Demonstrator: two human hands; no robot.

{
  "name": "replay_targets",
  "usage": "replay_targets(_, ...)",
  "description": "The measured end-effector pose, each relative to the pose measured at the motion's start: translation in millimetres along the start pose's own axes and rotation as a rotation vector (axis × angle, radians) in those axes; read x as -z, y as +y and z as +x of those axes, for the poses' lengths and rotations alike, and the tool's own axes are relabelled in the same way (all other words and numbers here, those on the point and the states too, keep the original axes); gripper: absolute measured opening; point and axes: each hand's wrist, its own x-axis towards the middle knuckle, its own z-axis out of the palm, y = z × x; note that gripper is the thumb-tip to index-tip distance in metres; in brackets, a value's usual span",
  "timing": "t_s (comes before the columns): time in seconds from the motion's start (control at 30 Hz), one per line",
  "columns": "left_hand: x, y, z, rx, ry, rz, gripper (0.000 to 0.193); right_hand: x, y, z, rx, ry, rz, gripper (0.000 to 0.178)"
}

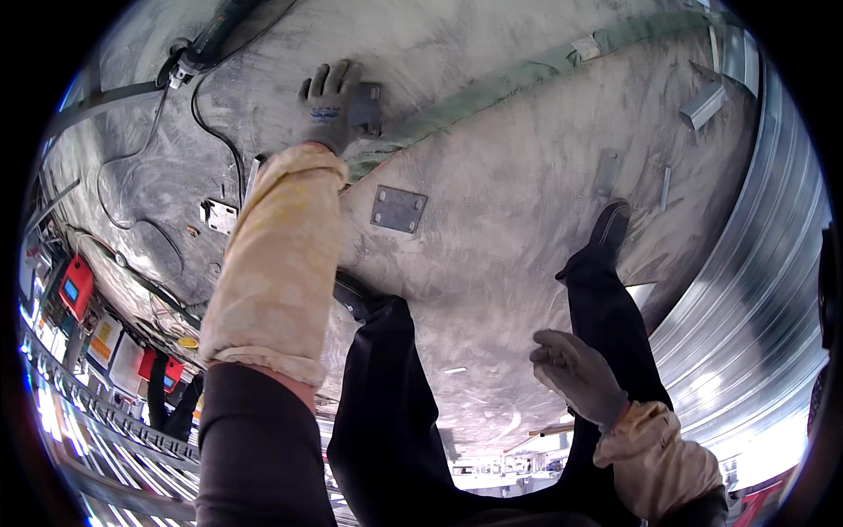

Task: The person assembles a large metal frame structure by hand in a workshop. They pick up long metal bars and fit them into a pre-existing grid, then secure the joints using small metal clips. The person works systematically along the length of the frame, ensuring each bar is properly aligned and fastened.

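My left hand (327,107), in a grey work glove, reaches far forward over the worn metal surface. Its fingers are stretched and spread, and its thumb is hidden. Right beside it, touching the glove, is a dark metal plate (365,111) with holes. Nearer to me lies a second square plate (399,209) with slots near its corners, flat and apart from both hands. My right hand (580,376), gloved too, hangs by my right knee, its fingers loosely bent and nothing visible in them.
A green fabric strip (492,92) runs diagonally across the surface. At far left lies an angle grinder (198,54) with a trailing cable (215,132). A slotted bracket (219,216) sits left of my forearm. Corrugated sheet metal (746,281) curves along the right; an angle piece (702,105) lies near it.
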Motion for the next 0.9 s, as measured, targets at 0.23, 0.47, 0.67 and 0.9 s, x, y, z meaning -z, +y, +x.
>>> replay_targets(0.23, 29.7, 11.6, 28.2, 0.138, -0.419, 0.133, 0.099, -5.8, -4.5, 14.0, 0.094, 0.046, 0.027, 0.049)
replay_targets(0.47, 21.3, -16.3, -12.6, 0.387, -0.325, -0.17, 0.064, 1.0, 9.5, 27.8, 0.133, 0.103, 0.015, 0.05)
replay_targets(0.67, 89.7, 109.1, -90.4, 0.659, -0.006, -1.011, 0.038, 6.9, 2.7, 32.6, 0.208, 0.209, 0.126, 0.067)
replay_targets(0.9, 138.7, 268.2, -153.3, 0.341, -0.599, -1.971, 0.024, 13.7, -1.5, 34.0, 0.197, 0.16, 0.164, 0.047)
